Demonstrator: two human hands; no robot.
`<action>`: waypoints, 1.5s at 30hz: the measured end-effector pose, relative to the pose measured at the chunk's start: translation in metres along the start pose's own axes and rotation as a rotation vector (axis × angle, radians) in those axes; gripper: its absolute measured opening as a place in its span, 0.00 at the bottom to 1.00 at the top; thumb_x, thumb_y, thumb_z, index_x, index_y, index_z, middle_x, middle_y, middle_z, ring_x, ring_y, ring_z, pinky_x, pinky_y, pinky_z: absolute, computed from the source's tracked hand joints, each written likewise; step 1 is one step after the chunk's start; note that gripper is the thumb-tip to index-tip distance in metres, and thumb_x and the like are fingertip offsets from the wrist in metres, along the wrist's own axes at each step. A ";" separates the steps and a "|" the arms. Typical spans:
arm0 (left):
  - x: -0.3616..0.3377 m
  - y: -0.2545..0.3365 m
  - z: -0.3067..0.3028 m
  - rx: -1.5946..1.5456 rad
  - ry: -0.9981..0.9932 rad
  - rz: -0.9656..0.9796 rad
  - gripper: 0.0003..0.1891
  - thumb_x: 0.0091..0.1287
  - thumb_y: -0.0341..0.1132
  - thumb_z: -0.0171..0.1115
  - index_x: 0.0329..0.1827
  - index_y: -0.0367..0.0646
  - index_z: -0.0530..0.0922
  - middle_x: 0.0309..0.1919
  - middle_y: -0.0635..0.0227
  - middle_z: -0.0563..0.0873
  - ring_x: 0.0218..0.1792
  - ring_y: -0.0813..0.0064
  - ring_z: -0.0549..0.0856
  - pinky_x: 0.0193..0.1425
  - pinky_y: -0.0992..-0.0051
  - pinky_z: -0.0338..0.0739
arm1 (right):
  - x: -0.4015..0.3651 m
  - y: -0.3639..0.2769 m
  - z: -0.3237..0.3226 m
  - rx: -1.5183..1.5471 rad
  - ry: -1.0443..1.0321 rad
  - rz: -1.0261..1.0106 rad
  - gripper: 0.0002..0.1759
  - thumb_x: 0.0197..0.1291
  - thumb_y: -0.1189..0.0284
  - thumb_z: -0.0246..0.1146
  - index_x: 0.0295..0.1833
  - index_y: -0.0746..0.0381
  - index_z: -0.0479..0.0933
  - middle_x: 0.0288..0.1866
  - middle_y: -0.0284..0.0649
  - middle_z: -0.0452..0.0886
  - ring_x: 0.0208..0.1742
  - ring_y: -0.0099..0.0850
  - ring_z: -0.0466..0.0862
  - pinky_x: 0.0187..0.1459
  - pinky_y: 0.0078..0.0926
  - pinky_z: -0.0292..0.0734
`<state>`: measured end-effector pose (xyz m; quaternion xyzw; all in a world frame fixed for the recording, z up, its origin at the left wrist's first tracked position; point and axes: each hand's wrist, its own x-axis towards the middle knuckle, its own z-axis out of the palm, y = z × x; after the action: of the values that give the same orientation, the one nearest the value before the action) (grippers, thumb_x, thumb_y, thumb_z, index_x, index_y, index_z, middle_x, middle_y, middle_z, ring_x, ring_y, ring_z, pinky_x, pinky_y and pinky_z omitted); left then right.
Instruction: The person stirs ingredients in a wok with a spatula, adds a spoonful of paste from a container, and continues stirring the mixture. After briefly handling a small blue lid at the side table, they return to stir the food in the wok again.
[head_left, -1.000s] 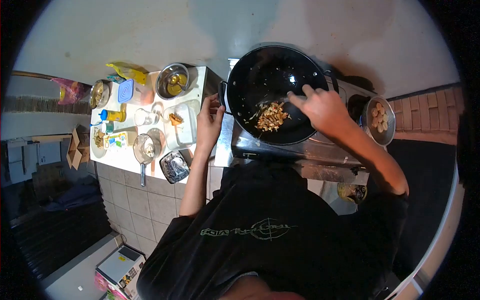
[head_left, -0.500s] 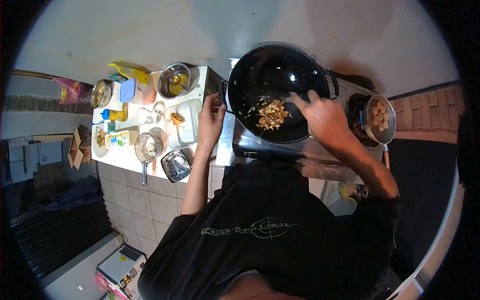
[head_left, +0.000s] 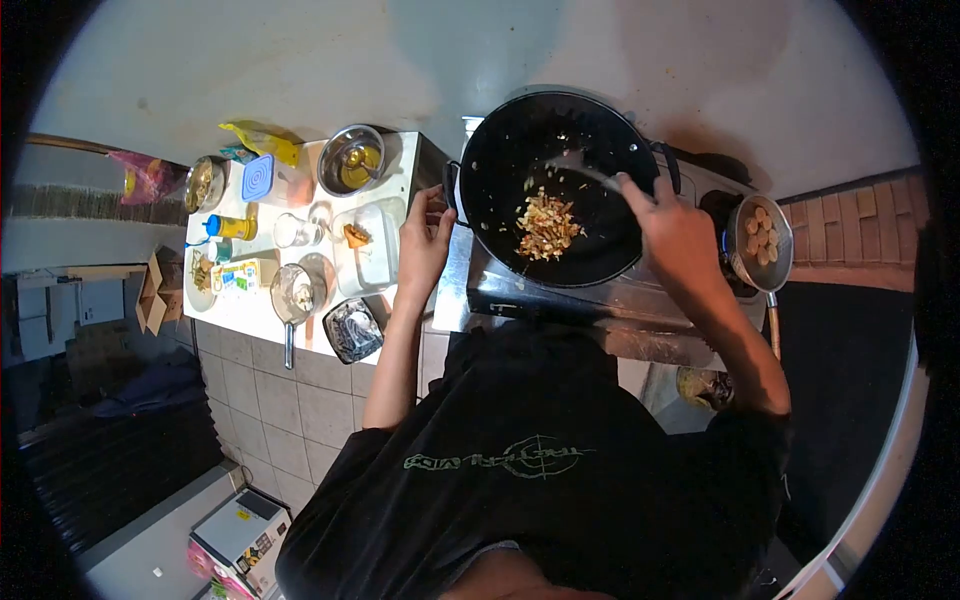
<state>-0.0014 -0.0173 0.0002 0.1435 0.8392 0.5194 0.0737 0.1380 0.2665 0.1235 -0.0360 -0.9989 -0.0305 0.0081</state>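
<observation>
A black wok (head_left: 500, 150) sits on the stove, with a chopped, browned food mix (head_left: 547, 226) heaped in its lower middle. My left hand (head_left: 426, 240) is closed on the wok's left handle (head_left: 449, 190). In my right hand (head_left: 668, 222) is a spatula (head_left: 590, 172), its handle gripped between thumb and fingers. The spatula's greyish blade, somewhat blurred, hovers over the far side of the food, and a few loose bits lie around it. The wok's right handle (head_left: 668, 165) is just beyond my right hand.
A small pan (head_left: 745, 210) with several round pieces stands on the right burner. On the left table (head_left: 400, 150) are a steel bowl (head_left: 330, 170), a plastic container (head_left: 378, 275), a strainer (head_left: 290, 335), a black tray (head_left: 353, 330) and a yellow-labelled bottle (head_left: 235, 229).
My right hand has moved right and slightly down, and the spatula blade has lifted off the food toward the wok's far side. The left hand stays on the handle.
</observation>
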 end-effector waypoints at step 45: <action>0.003 0.006 0.000 -0.010 -0.017 0.004 0.19 0.71 0.26 0.62 0.65 0.38 0.74 0.40 0.59 0.87 0.40 0.72 0.87 0.46 0.71 0.81 | 0.108 0.039 0.018 0.083 -0.142 -0.304 0.09 0.56 0.77 0.62 0.41 0.58 0.86 0.31 0.52 0.84 0.37 0.51 0.86 0.38 0.49 0.81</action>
<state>-0.0034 -0.0143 0.0056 0.1490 0.8356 0.5225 0.0806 0.0330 0.3144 0.1101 0.1137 -0.9913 0.0127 -0.0657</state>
